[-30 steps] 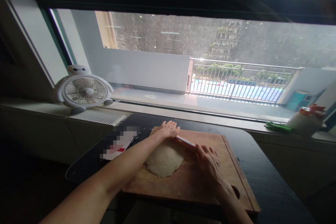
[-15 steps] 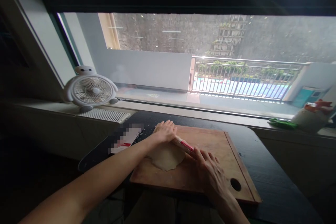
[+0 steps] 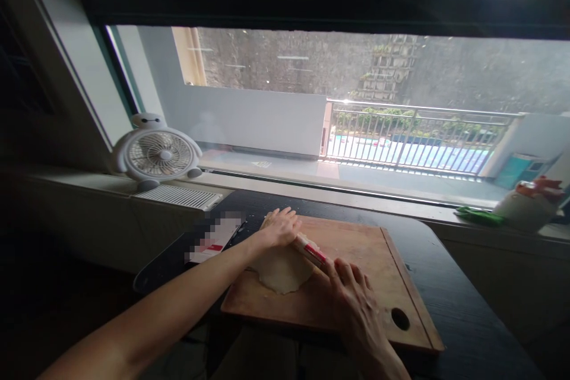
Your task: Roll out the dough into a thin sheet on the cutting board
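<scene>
A thin rolling pin (image 3: 313, 252) with a red and white wrapper lies slanted across a flat sheet of dough (image 3: 285, 270). My left hand (image 3: 282, 227) is over its far-left end, with fingers bent over the top. Its near-right end is under my right hand (image 3: 351, 285), whose fingers curve over and cover it. Both palms face down. The dough has an uneven edge and rests on the left part of a wooden cutting board (image 3: 356, 231); my left hand and forearm hide some of it.
The board lies on a dark table (image 3: 463, 291). Left of it is a pale packet (image 3: 211, 246), partly blurred out. A white fan (image 3: 162, 154) stands by the window. At the right of the sill are a green cloth (image 3: 478, 215) and a pale rounded object (image 3: 523, 209).
My right hand has moved slightly left and down along with its end of the rolling pin. The left hand stays nearly in place. The whole view has shifted a little downward.
</scene>
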`<state>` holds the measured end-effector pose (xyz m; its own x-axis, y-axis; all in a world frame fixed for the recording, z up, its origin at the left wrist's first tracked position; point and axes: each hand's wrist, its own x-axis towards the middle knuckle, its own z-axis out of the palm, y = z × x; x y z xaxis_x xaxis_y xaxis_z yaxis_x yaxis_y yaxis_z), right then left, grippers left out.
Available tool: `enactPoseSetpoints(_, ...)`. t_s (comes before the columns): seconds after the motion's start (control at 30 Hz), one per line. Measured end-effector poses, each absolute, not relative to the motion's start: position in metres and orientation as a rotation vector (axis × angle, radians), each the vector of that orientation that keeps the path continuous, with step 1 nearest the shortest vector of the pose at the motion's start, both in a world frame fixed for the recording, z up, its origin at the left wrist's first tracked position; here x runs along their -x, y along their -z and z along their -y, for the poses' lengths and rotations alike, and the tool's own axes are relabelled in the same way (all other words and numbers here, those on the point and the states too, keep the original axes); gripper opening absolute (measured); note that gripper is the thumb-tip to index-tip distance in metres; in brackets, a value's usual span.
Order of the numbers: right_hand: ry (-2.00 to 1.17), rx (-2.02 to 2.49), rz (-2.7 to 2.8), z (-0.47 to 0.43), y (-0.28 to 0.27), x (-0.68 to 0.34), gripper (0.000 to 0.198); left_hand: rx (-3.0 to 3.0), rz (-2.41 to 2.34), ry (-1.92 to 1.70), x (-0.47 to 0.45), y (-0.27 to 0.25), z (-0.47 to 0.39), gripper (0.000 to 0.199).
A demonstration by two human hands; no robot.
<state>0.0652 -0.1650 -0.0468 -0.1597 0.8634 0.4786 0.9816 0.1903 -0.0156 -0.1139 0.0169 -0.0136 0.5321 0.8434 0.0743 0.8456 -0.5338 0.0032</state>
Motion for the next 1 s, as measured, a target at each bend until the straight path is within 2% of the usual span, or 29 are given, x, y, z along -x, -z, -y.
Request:
enactPoseSetpoints(0.17,0.462,1.695,2.111,0.177,0.045,-0.055,0.052,2.691,1.526,0.082,0.127,0.015,-0.007,0.047)
enactPoseSetpoints(0.4,0.367,1.825,2.054,0.164,0.047,-0.076,0.048,2.746,1.554,0.004,0.064,0.011,-0.046,0.041)
enactPoseSetpoints(0.57,0.450,1.817,2.006,0.159,0.049,-0.081,0.052,2.784,1.500,0.036,0.041,0.010,-0.059,0.038)
enactPoseSetpoints(0.8,0.633,1.550,2.028,0.177,0.060,-0.051,0.052,2.757,1.458,0.093,0.099,0.017,-0.029,0.045)
enactPoseSetpoints(0.9,0.617,1.447,2.063,0.184,0.061,-0.040,0.046,2.726,1.489,0.103,0.122,0.016,-0.014,0.049)
enactPoseSetpoints(1.0,0.567,1.463,2.082,0.185,0.058,-0.044,0.048,2.719,1.527,0.089,0.113,0.016,-0.015,0.051)
